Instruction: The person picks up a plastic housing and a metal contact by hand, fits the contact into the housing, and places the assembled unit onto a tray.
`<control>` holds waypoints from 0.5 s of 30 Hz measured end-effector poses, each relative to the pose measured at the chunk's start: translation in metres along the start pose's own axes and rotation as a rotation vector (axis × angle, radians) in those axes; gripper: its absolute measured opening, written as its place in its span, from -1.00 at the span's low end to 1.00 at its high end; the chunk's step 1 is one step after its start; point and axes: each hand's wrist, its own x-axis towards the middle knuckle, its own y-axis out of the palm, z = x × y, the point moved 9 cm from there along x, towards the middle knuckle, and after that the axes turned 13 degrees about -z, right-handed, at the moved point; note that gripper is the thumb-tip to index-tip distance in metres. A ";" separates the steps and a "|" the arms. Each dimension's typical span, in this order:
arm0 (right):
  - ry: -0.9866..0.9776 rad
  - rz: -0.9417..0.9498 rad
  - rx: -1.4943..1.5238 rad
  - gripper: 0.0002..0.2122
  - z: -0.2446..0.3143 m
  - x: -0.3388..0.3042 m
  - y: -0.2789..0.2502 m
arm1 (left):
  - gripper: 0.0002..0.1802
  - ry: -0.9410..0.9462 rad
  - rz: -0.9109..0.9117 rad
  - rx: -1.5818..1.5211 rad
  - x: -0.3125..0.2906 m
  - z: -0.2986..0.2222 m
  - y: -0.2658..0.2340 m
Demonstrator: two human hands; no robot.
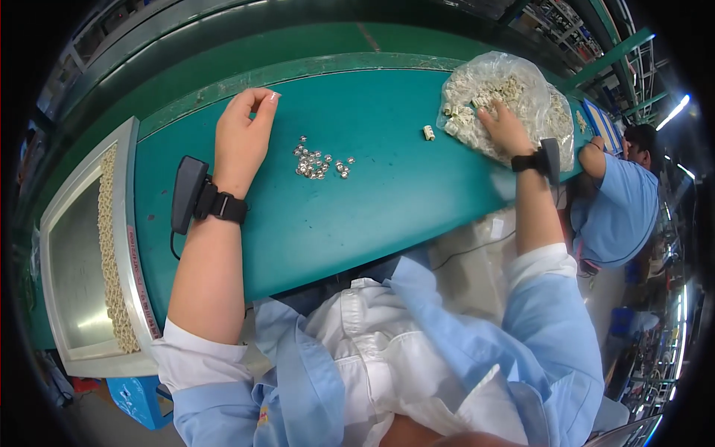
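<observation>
1. Right hand (504, 128) lies fingers spread in the clear bag of pale parts (514, 93), far right; any grasp is hidden.
2. Left hand (243, 134), fingertips pinched, possibly empty, sits left of the small silver pieces (320, 162), nearer them.

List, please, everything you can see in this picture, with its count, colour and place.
Table: one, teal top, across the middle.
Silver small parts: a loose cluster, too small to count, mid-table.
Plastic bag: one, clear, full of cream-white pieces, far right of the table.
Stray white piece: one, just left of the bag.
Metal tray: one, grey, left edge, with a row of cream pieces along its side.
Co-worker: one, blue shirt, far right.
Left hand: fingertips pinched together above the table, black wrist device.
Right hand: reaching into the bag, black wrist device.
</observation>
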 end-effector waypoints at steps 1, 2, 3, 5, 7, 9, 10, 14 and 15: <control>0.049 0.059 -0.107 -0.40 -0.012 -0.002 0.002 | -0.75 -0.016 0.018 -0.019 0.000 0.000 0.003; 0.047 0.064 -0.113 -0.40 -0.005 -0.006 -0.001 | -0.75 -0.036 0.028 -0.029 0.000 0.001 0.003; 0.007 0.071 -0.079 -0.41 0.005 -0.015 -0.002 | -0.75 -0.044 0.028 -0.032 0.001 0.001 0.002; -0.067 0.086 -0.008 -0.43 0.029 -0.032 -0.002 | -0.75 -0.066 0.069 -0.055 0.000 0.000 0.005; -0.109 0.055 0.051 -0.44 0.045 -0.033 0.004 | -0.75 -0.079 0.092 -0.066 -0.003 0.001 0.011; -0.198 -0.020 0.179 -0.45 0.067 -0.034 0.006 | -0.75 -0.082 0.122 -0.065 -0.007 0.001 0.017; -0.196 -0.020 0.181 -0.45 0.073 -0.033 0.009 | -0.75 -0.082 0.136 -0.063 -0.009 0.001 0.019; -0.268 0.034 0.088 -0.48 0.106 -0.030 0.021 | -0.74 -0.086 0.127 -0.066 -0.007 0.006 0.016; -0.259 0.010 0.101 -0.50 0.110 -0.032 0.023 | -0.74 -0.084 0.126 -0.066 -0.007 0.006 0.016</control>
